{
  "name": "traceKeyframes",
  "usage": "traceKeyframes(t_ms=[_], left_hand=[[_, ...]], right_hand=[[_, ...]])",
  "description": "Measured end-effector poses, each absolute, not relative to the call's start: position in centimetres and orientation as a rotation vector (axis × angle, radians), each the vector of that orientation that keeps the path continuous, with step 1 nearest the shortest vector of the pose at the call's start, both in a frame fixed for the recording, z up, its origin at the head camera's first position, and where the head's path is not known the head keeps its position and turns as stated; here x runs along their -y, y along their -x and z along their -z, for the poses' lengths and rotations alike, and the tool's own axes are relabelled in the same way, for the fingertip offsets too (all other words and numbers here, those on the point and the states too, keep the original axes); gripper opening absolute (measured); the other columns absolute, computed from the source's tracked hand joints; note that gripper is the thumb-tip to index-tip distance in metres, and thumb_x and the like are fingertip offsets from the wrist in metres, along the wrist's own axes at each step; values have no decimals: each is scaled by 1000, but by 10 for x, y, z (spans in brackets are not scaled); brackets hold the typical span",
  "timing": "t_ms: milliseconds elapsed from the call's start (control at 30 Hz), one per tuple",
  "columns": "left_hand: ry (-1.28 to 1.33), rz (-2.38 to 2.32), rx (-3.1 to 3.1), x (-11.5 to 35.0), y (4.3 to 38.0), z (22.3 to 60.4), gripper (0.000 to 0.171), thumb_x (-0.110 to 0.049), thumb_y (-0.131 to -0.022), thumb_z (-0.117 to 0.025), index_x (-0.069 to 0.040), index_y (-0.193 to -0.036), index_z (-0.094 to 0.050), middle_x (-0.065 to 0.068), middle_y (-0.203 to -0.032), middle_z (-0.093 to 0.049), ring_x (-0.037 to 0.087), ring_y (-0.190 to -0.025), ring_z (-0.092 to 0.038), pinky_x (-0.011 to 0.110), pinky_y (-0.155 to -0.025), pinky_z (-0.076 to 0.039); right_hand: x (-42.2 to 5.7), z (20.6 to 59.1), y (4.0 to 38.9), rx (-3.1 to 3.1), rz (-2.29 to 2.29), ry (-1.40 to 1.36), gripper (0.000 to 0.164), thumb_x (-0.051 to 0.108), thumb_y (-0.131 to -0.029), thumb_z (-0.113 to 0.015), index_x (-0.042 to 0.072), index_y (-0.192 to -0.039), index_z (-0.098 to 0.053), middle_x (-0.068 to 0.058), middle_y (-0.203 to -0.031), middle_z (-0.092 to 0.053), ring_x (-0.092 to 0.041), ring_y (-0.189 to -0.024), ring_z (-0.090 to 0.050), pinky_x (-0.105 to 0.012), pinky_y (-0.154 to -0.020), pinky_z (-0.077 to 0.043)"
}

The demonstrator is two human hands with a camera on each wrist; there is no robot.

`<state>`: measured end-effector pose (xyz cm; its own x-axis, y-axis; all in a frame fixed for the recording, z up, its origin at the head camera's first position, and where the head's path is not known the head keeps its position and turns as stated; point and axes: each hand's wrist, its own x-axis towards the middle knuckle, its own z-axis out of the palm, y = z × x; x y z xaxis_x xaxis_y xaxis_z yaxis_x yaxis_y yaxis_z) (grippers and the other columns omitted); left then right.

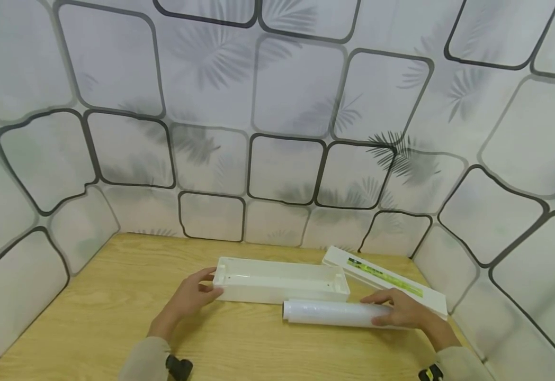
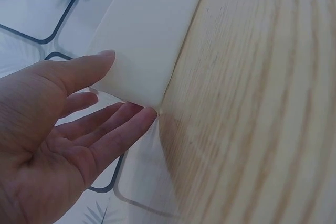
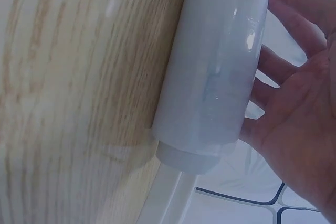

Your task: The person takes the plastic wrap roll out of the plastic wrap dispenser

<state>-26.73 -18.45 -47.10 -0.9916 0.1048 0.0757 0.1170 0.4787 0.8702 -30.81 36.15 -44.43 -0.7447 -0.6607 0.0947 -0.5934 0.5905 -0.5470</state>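
Note:
A long white open-topped box (image 1: 282, 293) stands on the wooden table. My left hand (image 1: 194, 293) holds its left end, the thumb against the outer wall and the fingers around the end, as the left wrist view shows too. In front of the box's right part lies a roll of clear plastic wrap (image 1: 330, 313) on a tube. My right hand (image 1: 399, 309) grips this roll near its right end, fingers over the far side and thumb on the near side. The right wrist view shows the roll's glossy surface (image 3: 215, 66) beside the curled fingers.
A long white lid (image 1: 387, 278) with a green and yellow label lies slanted behind the roll, at the back right. Patterned cloth walls (image 1: 287, 169) enclose the wooden table (image 1: 230, 344) at the back and on both sides.

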Motion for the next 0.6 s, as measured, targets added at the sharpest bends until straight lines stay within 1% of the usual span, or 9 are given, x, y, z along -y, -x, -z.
traceKeyframes(t_ms=[100, 167, 233, 333, 400, 467, 533, 600], left_hand=[[191, 1588, 2693, 184, 267, 470, 64, -18, -95, -76, -2, -150, -50, 31, -137, -61, 37, -111, -70, 44, -86, -63], [195, 1593, 2692, 185, 268, 470, 65, -18, -94, -77, -3, -151, -49, 31, -138, -61, 37, -111, -70, 44, -86, -63], [197, 1605, 2689, 185, 268, 470, 65, -17, -94, -77, -3, -151, -49, 31, -138, -61, 37, -111, -70, 43, -86, -63], [209, 1612, 2680, 186, 269, 469, 65, -16, -94, -77, -2, -151, -48, 31, -138, -60, 38, -111, -70, 43, -85, -63], [207, 1609, 2678, 187, 269, 468, 66, -17, -94, -77, -4, -152, -48, 30, -139, -60, 40, -113, -69, 44, -87, -63], [224, 1574, 2690, 188, 269, 465, 66, -20, -95, -76, -3, -152, -47, 30, -140, -60, 42, -116, -68, 47, -90, -62], [230, 1529, 2712, 190, 269, 461, 67, -24, -97, -74, -4, -154, -45, 29, -142, -59, 44, -120, -66, 51, -94, -60], [267, 1476, 2733, 192, 269, 456, 67, -26, -99, -71, -2, -155, -43, 30, -144, -57, 47, -125, -62, 55, -98, -57]], right_hand=[[-359, 442, 308, -2724, 822, 1062, 45, 27, -85, -86, 9, -124, -75, -15, -123, -75, -4, -110, -65, -28, -88, -55], [-357, 440, 307, -2741, 792, 1041, 45, 29, -85, -85, 11, -125, -75, -14, -124, -74, -7, -110, -66, -32, -89, -57], [-355, 437, 307, -2747, 769, 1030, 46, 31, -87, -84, 10, -127, -74, -15, -125, -74, -15, -110, -68, -42, -89, -58], [-352, 431, 307, -2768, 756, 1002, 44, 31, -91, -79, 9, -128, -72, -17, -127, -72, -31, -109, -69, -57, -88, -57], [-351, 427, 308, -2791, 766, 996, 42, 29, -94, -76, 6, -129, -71, -18, -128, -72, -39, -107, -69, -64, -85, -55], [-348, 424, 310, -2835, 783, 989, 39, 26, -97, -73, 4, -129, -70, -18, -128, -72, -42, -106, -69, -64, -84, -55], [-344, 420, 312, -2899, 779, 993, 38, 24, -99, -70, 3, -130, -70, -18, -128, -72, -42, -106, -69, -61, -85, -57], [-339, 417, 313, -2965, 778, 981, 37, 22, -101, -67, 1, -131, -68, -19, -130, -71, -42, -109, -69, -59, -88, -58]])
